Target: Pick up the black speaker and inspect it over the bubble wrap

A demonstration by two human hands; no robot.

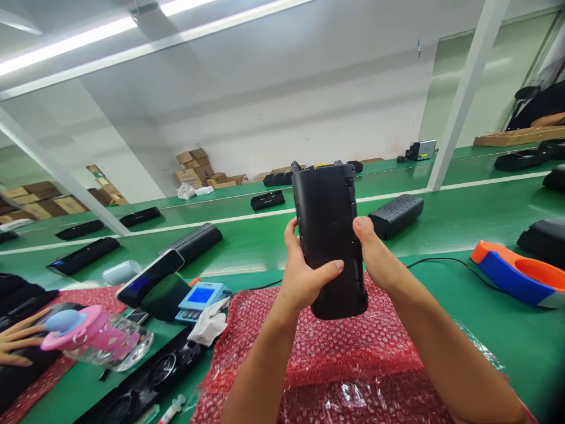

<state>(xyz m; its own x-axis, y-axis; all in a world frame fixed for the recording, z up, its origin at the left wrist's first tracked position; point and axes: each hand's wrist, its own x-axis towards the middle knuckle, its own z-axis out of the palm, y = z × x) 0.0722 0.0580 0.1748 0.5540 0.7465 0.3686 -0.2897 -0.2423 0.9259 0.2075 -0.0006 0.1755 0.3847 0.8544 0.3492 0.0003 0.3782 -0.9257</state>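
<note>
Both my hands hold a long black plastic speaker housing (329, 235) upright in front of me, above a red bubble-wrap sheet (335, 353). My left hand (302, 274) grips its lower left side, thumb across the front. My right hand (375, 250) clasps the right edge, thumb pressed on the side. The housing's top end points up and away, with a bit of yellow showing at the top.
A green conveyor belt (485, 224) carries several black speaker units (395, 215). On the left stand a phone (150, 277), a blue meter (200, 297), a white cloth (209, 327) and a pink-lidded bottle (95, 338). Another person's hand (17, 344) rests far left. An orange-blue tool (514, 274) lies right.
</note>
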